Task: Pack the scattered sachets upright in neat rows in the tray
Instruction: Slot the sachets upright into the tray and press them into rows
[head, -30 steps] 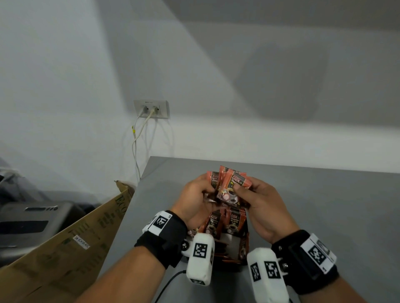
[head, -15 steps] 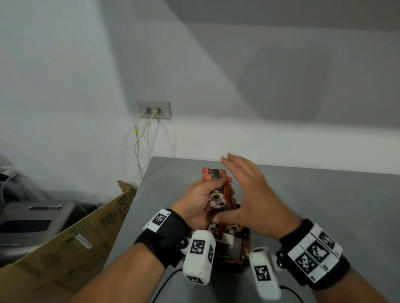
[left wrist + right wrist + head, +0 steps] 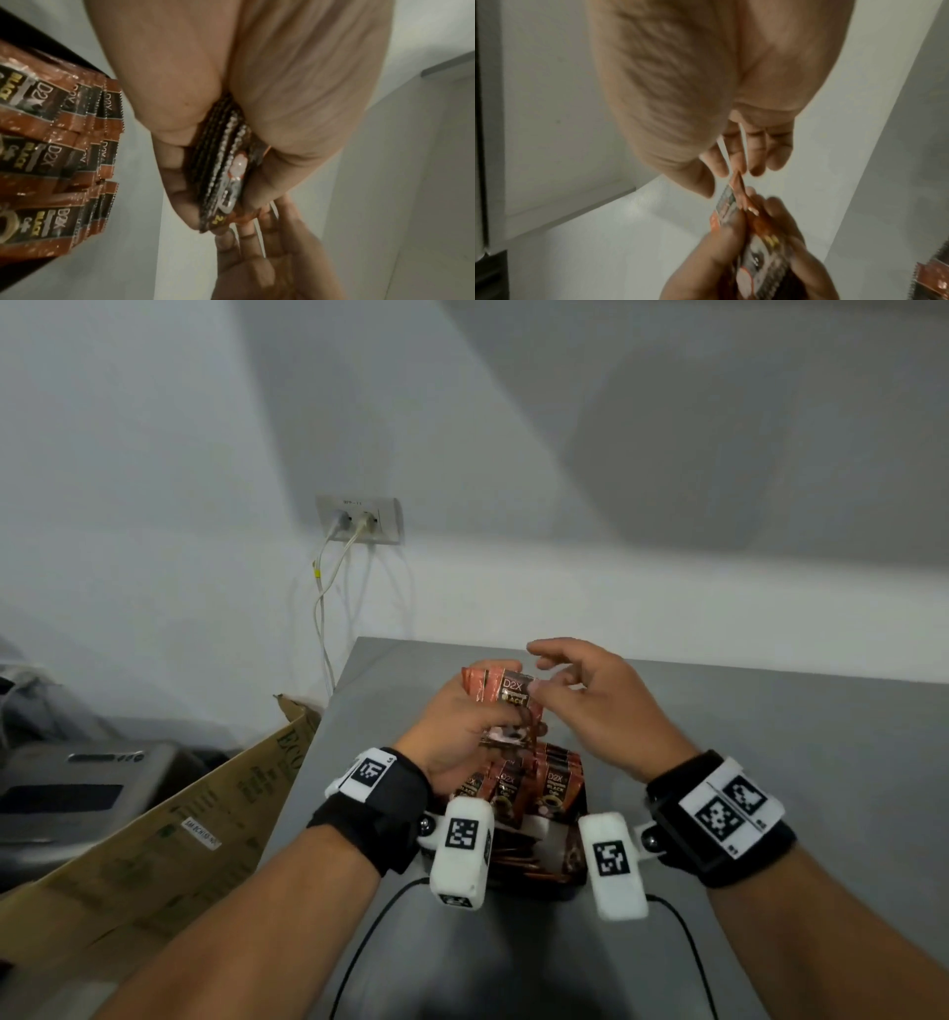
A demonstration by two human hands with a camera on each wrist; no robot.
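Nearest the person, between the two wrists, the dark rectangular cardboard tray (image 3: 557, 878) sits on the plain grey table (image 3: 770, 762); its rows of upright orange-brown foil coffee sachets (image 3: 552, 785) fill the far part, while the near part looks less orderly, though the wrist cameras hide much of it; just above and beyond, the left hand (image 3: 454, 737) is clamped round a small sheaf of the same sachets (image 3: 506, 706), edges stacked together in the left wrist view; the right hand (image 3: 601, 701) hangs at the sheaf's top with fingers loosely spread, thumb and forefinger touching a corner, whether pinching it one cannot tell; the step in hand appears to be squaring the sheaf; it would go best by tapping the edges flush, keeping every printed face one way, then lowering the sheaf upright behind the standing rows; farther off, a white wall socket (image 3: 359, 520) holds two pale cables.
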